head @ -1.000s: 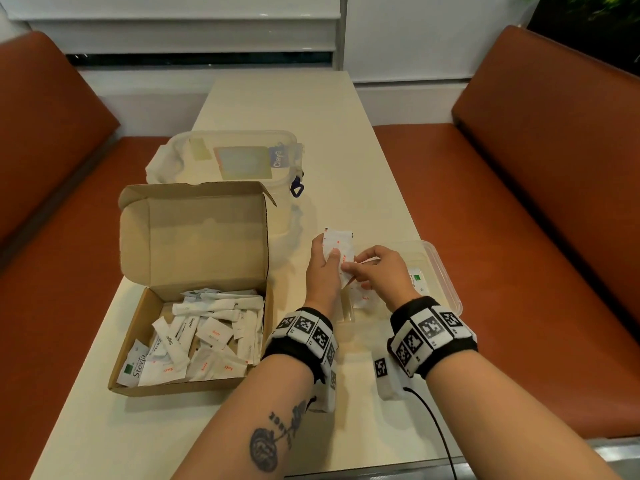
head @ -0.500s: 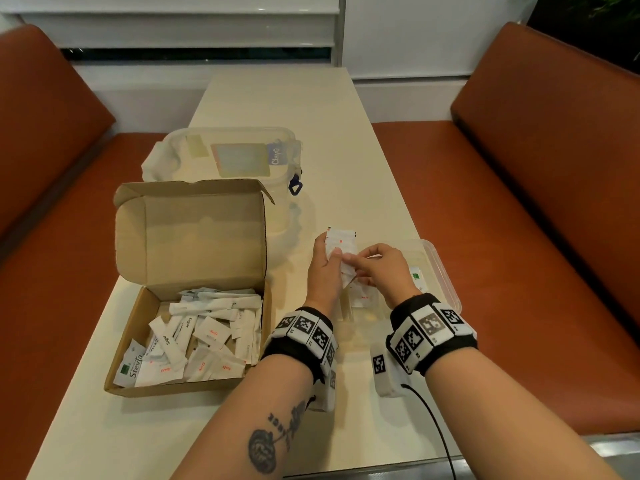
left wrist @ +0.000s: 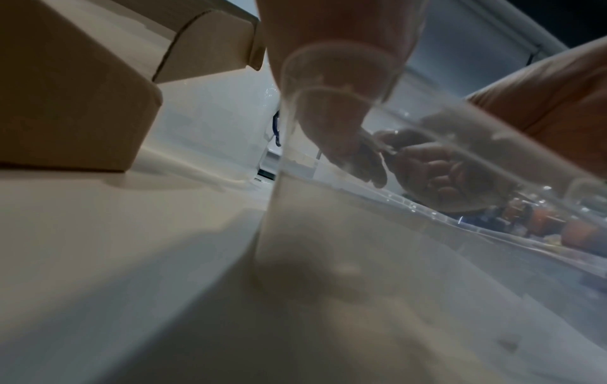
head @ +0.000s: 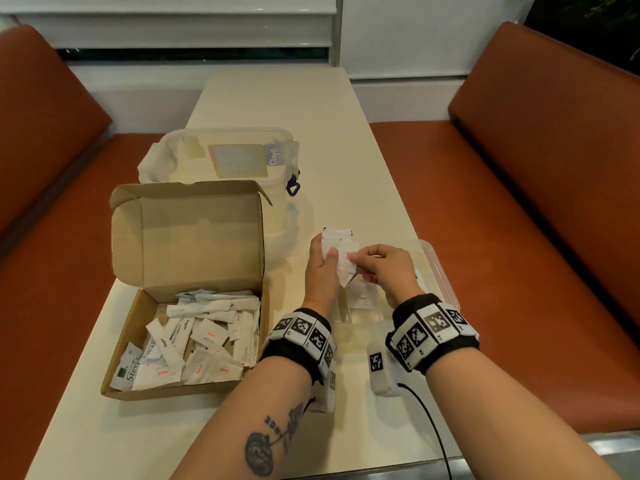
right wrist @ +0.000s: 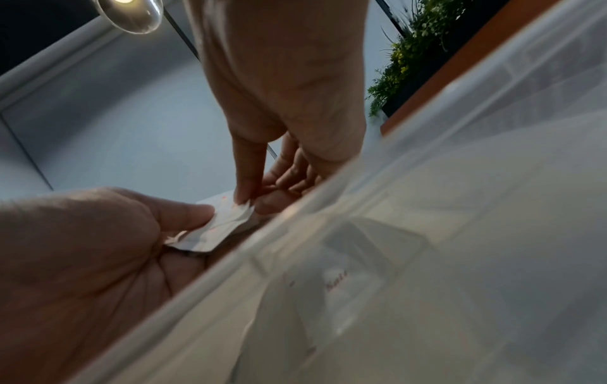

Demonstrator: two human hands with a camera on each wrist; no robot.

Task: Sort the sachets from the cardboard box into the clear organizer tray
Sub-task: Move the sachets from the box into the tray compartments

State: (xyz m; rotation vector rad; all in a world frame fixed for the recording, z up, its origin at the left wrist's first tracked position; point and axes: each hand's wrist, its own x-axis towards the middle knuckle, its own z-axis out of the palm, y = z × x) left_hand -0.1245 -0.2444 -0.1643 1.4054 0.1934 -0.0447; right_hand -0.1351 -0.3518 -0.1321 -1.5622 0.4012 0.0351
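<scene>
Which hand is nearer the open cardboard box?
Left. The left hand is just right of the cardboard box, holding sachets; the right hand is farther right, above the clear organizer tray.

A long cream-coloured laminate table point(head: 277, 98) runs away toward a white wall with a low horizontal window strip point(head: 194, 53) showing dark behind it. Rust-brown padded bench seats flank it, one on the left point(head: 45, 188) and one on the right point(head: 540, 174). Green leafy foliage point(head: 595, 8) shows dark in the upper right corner.
</scene>
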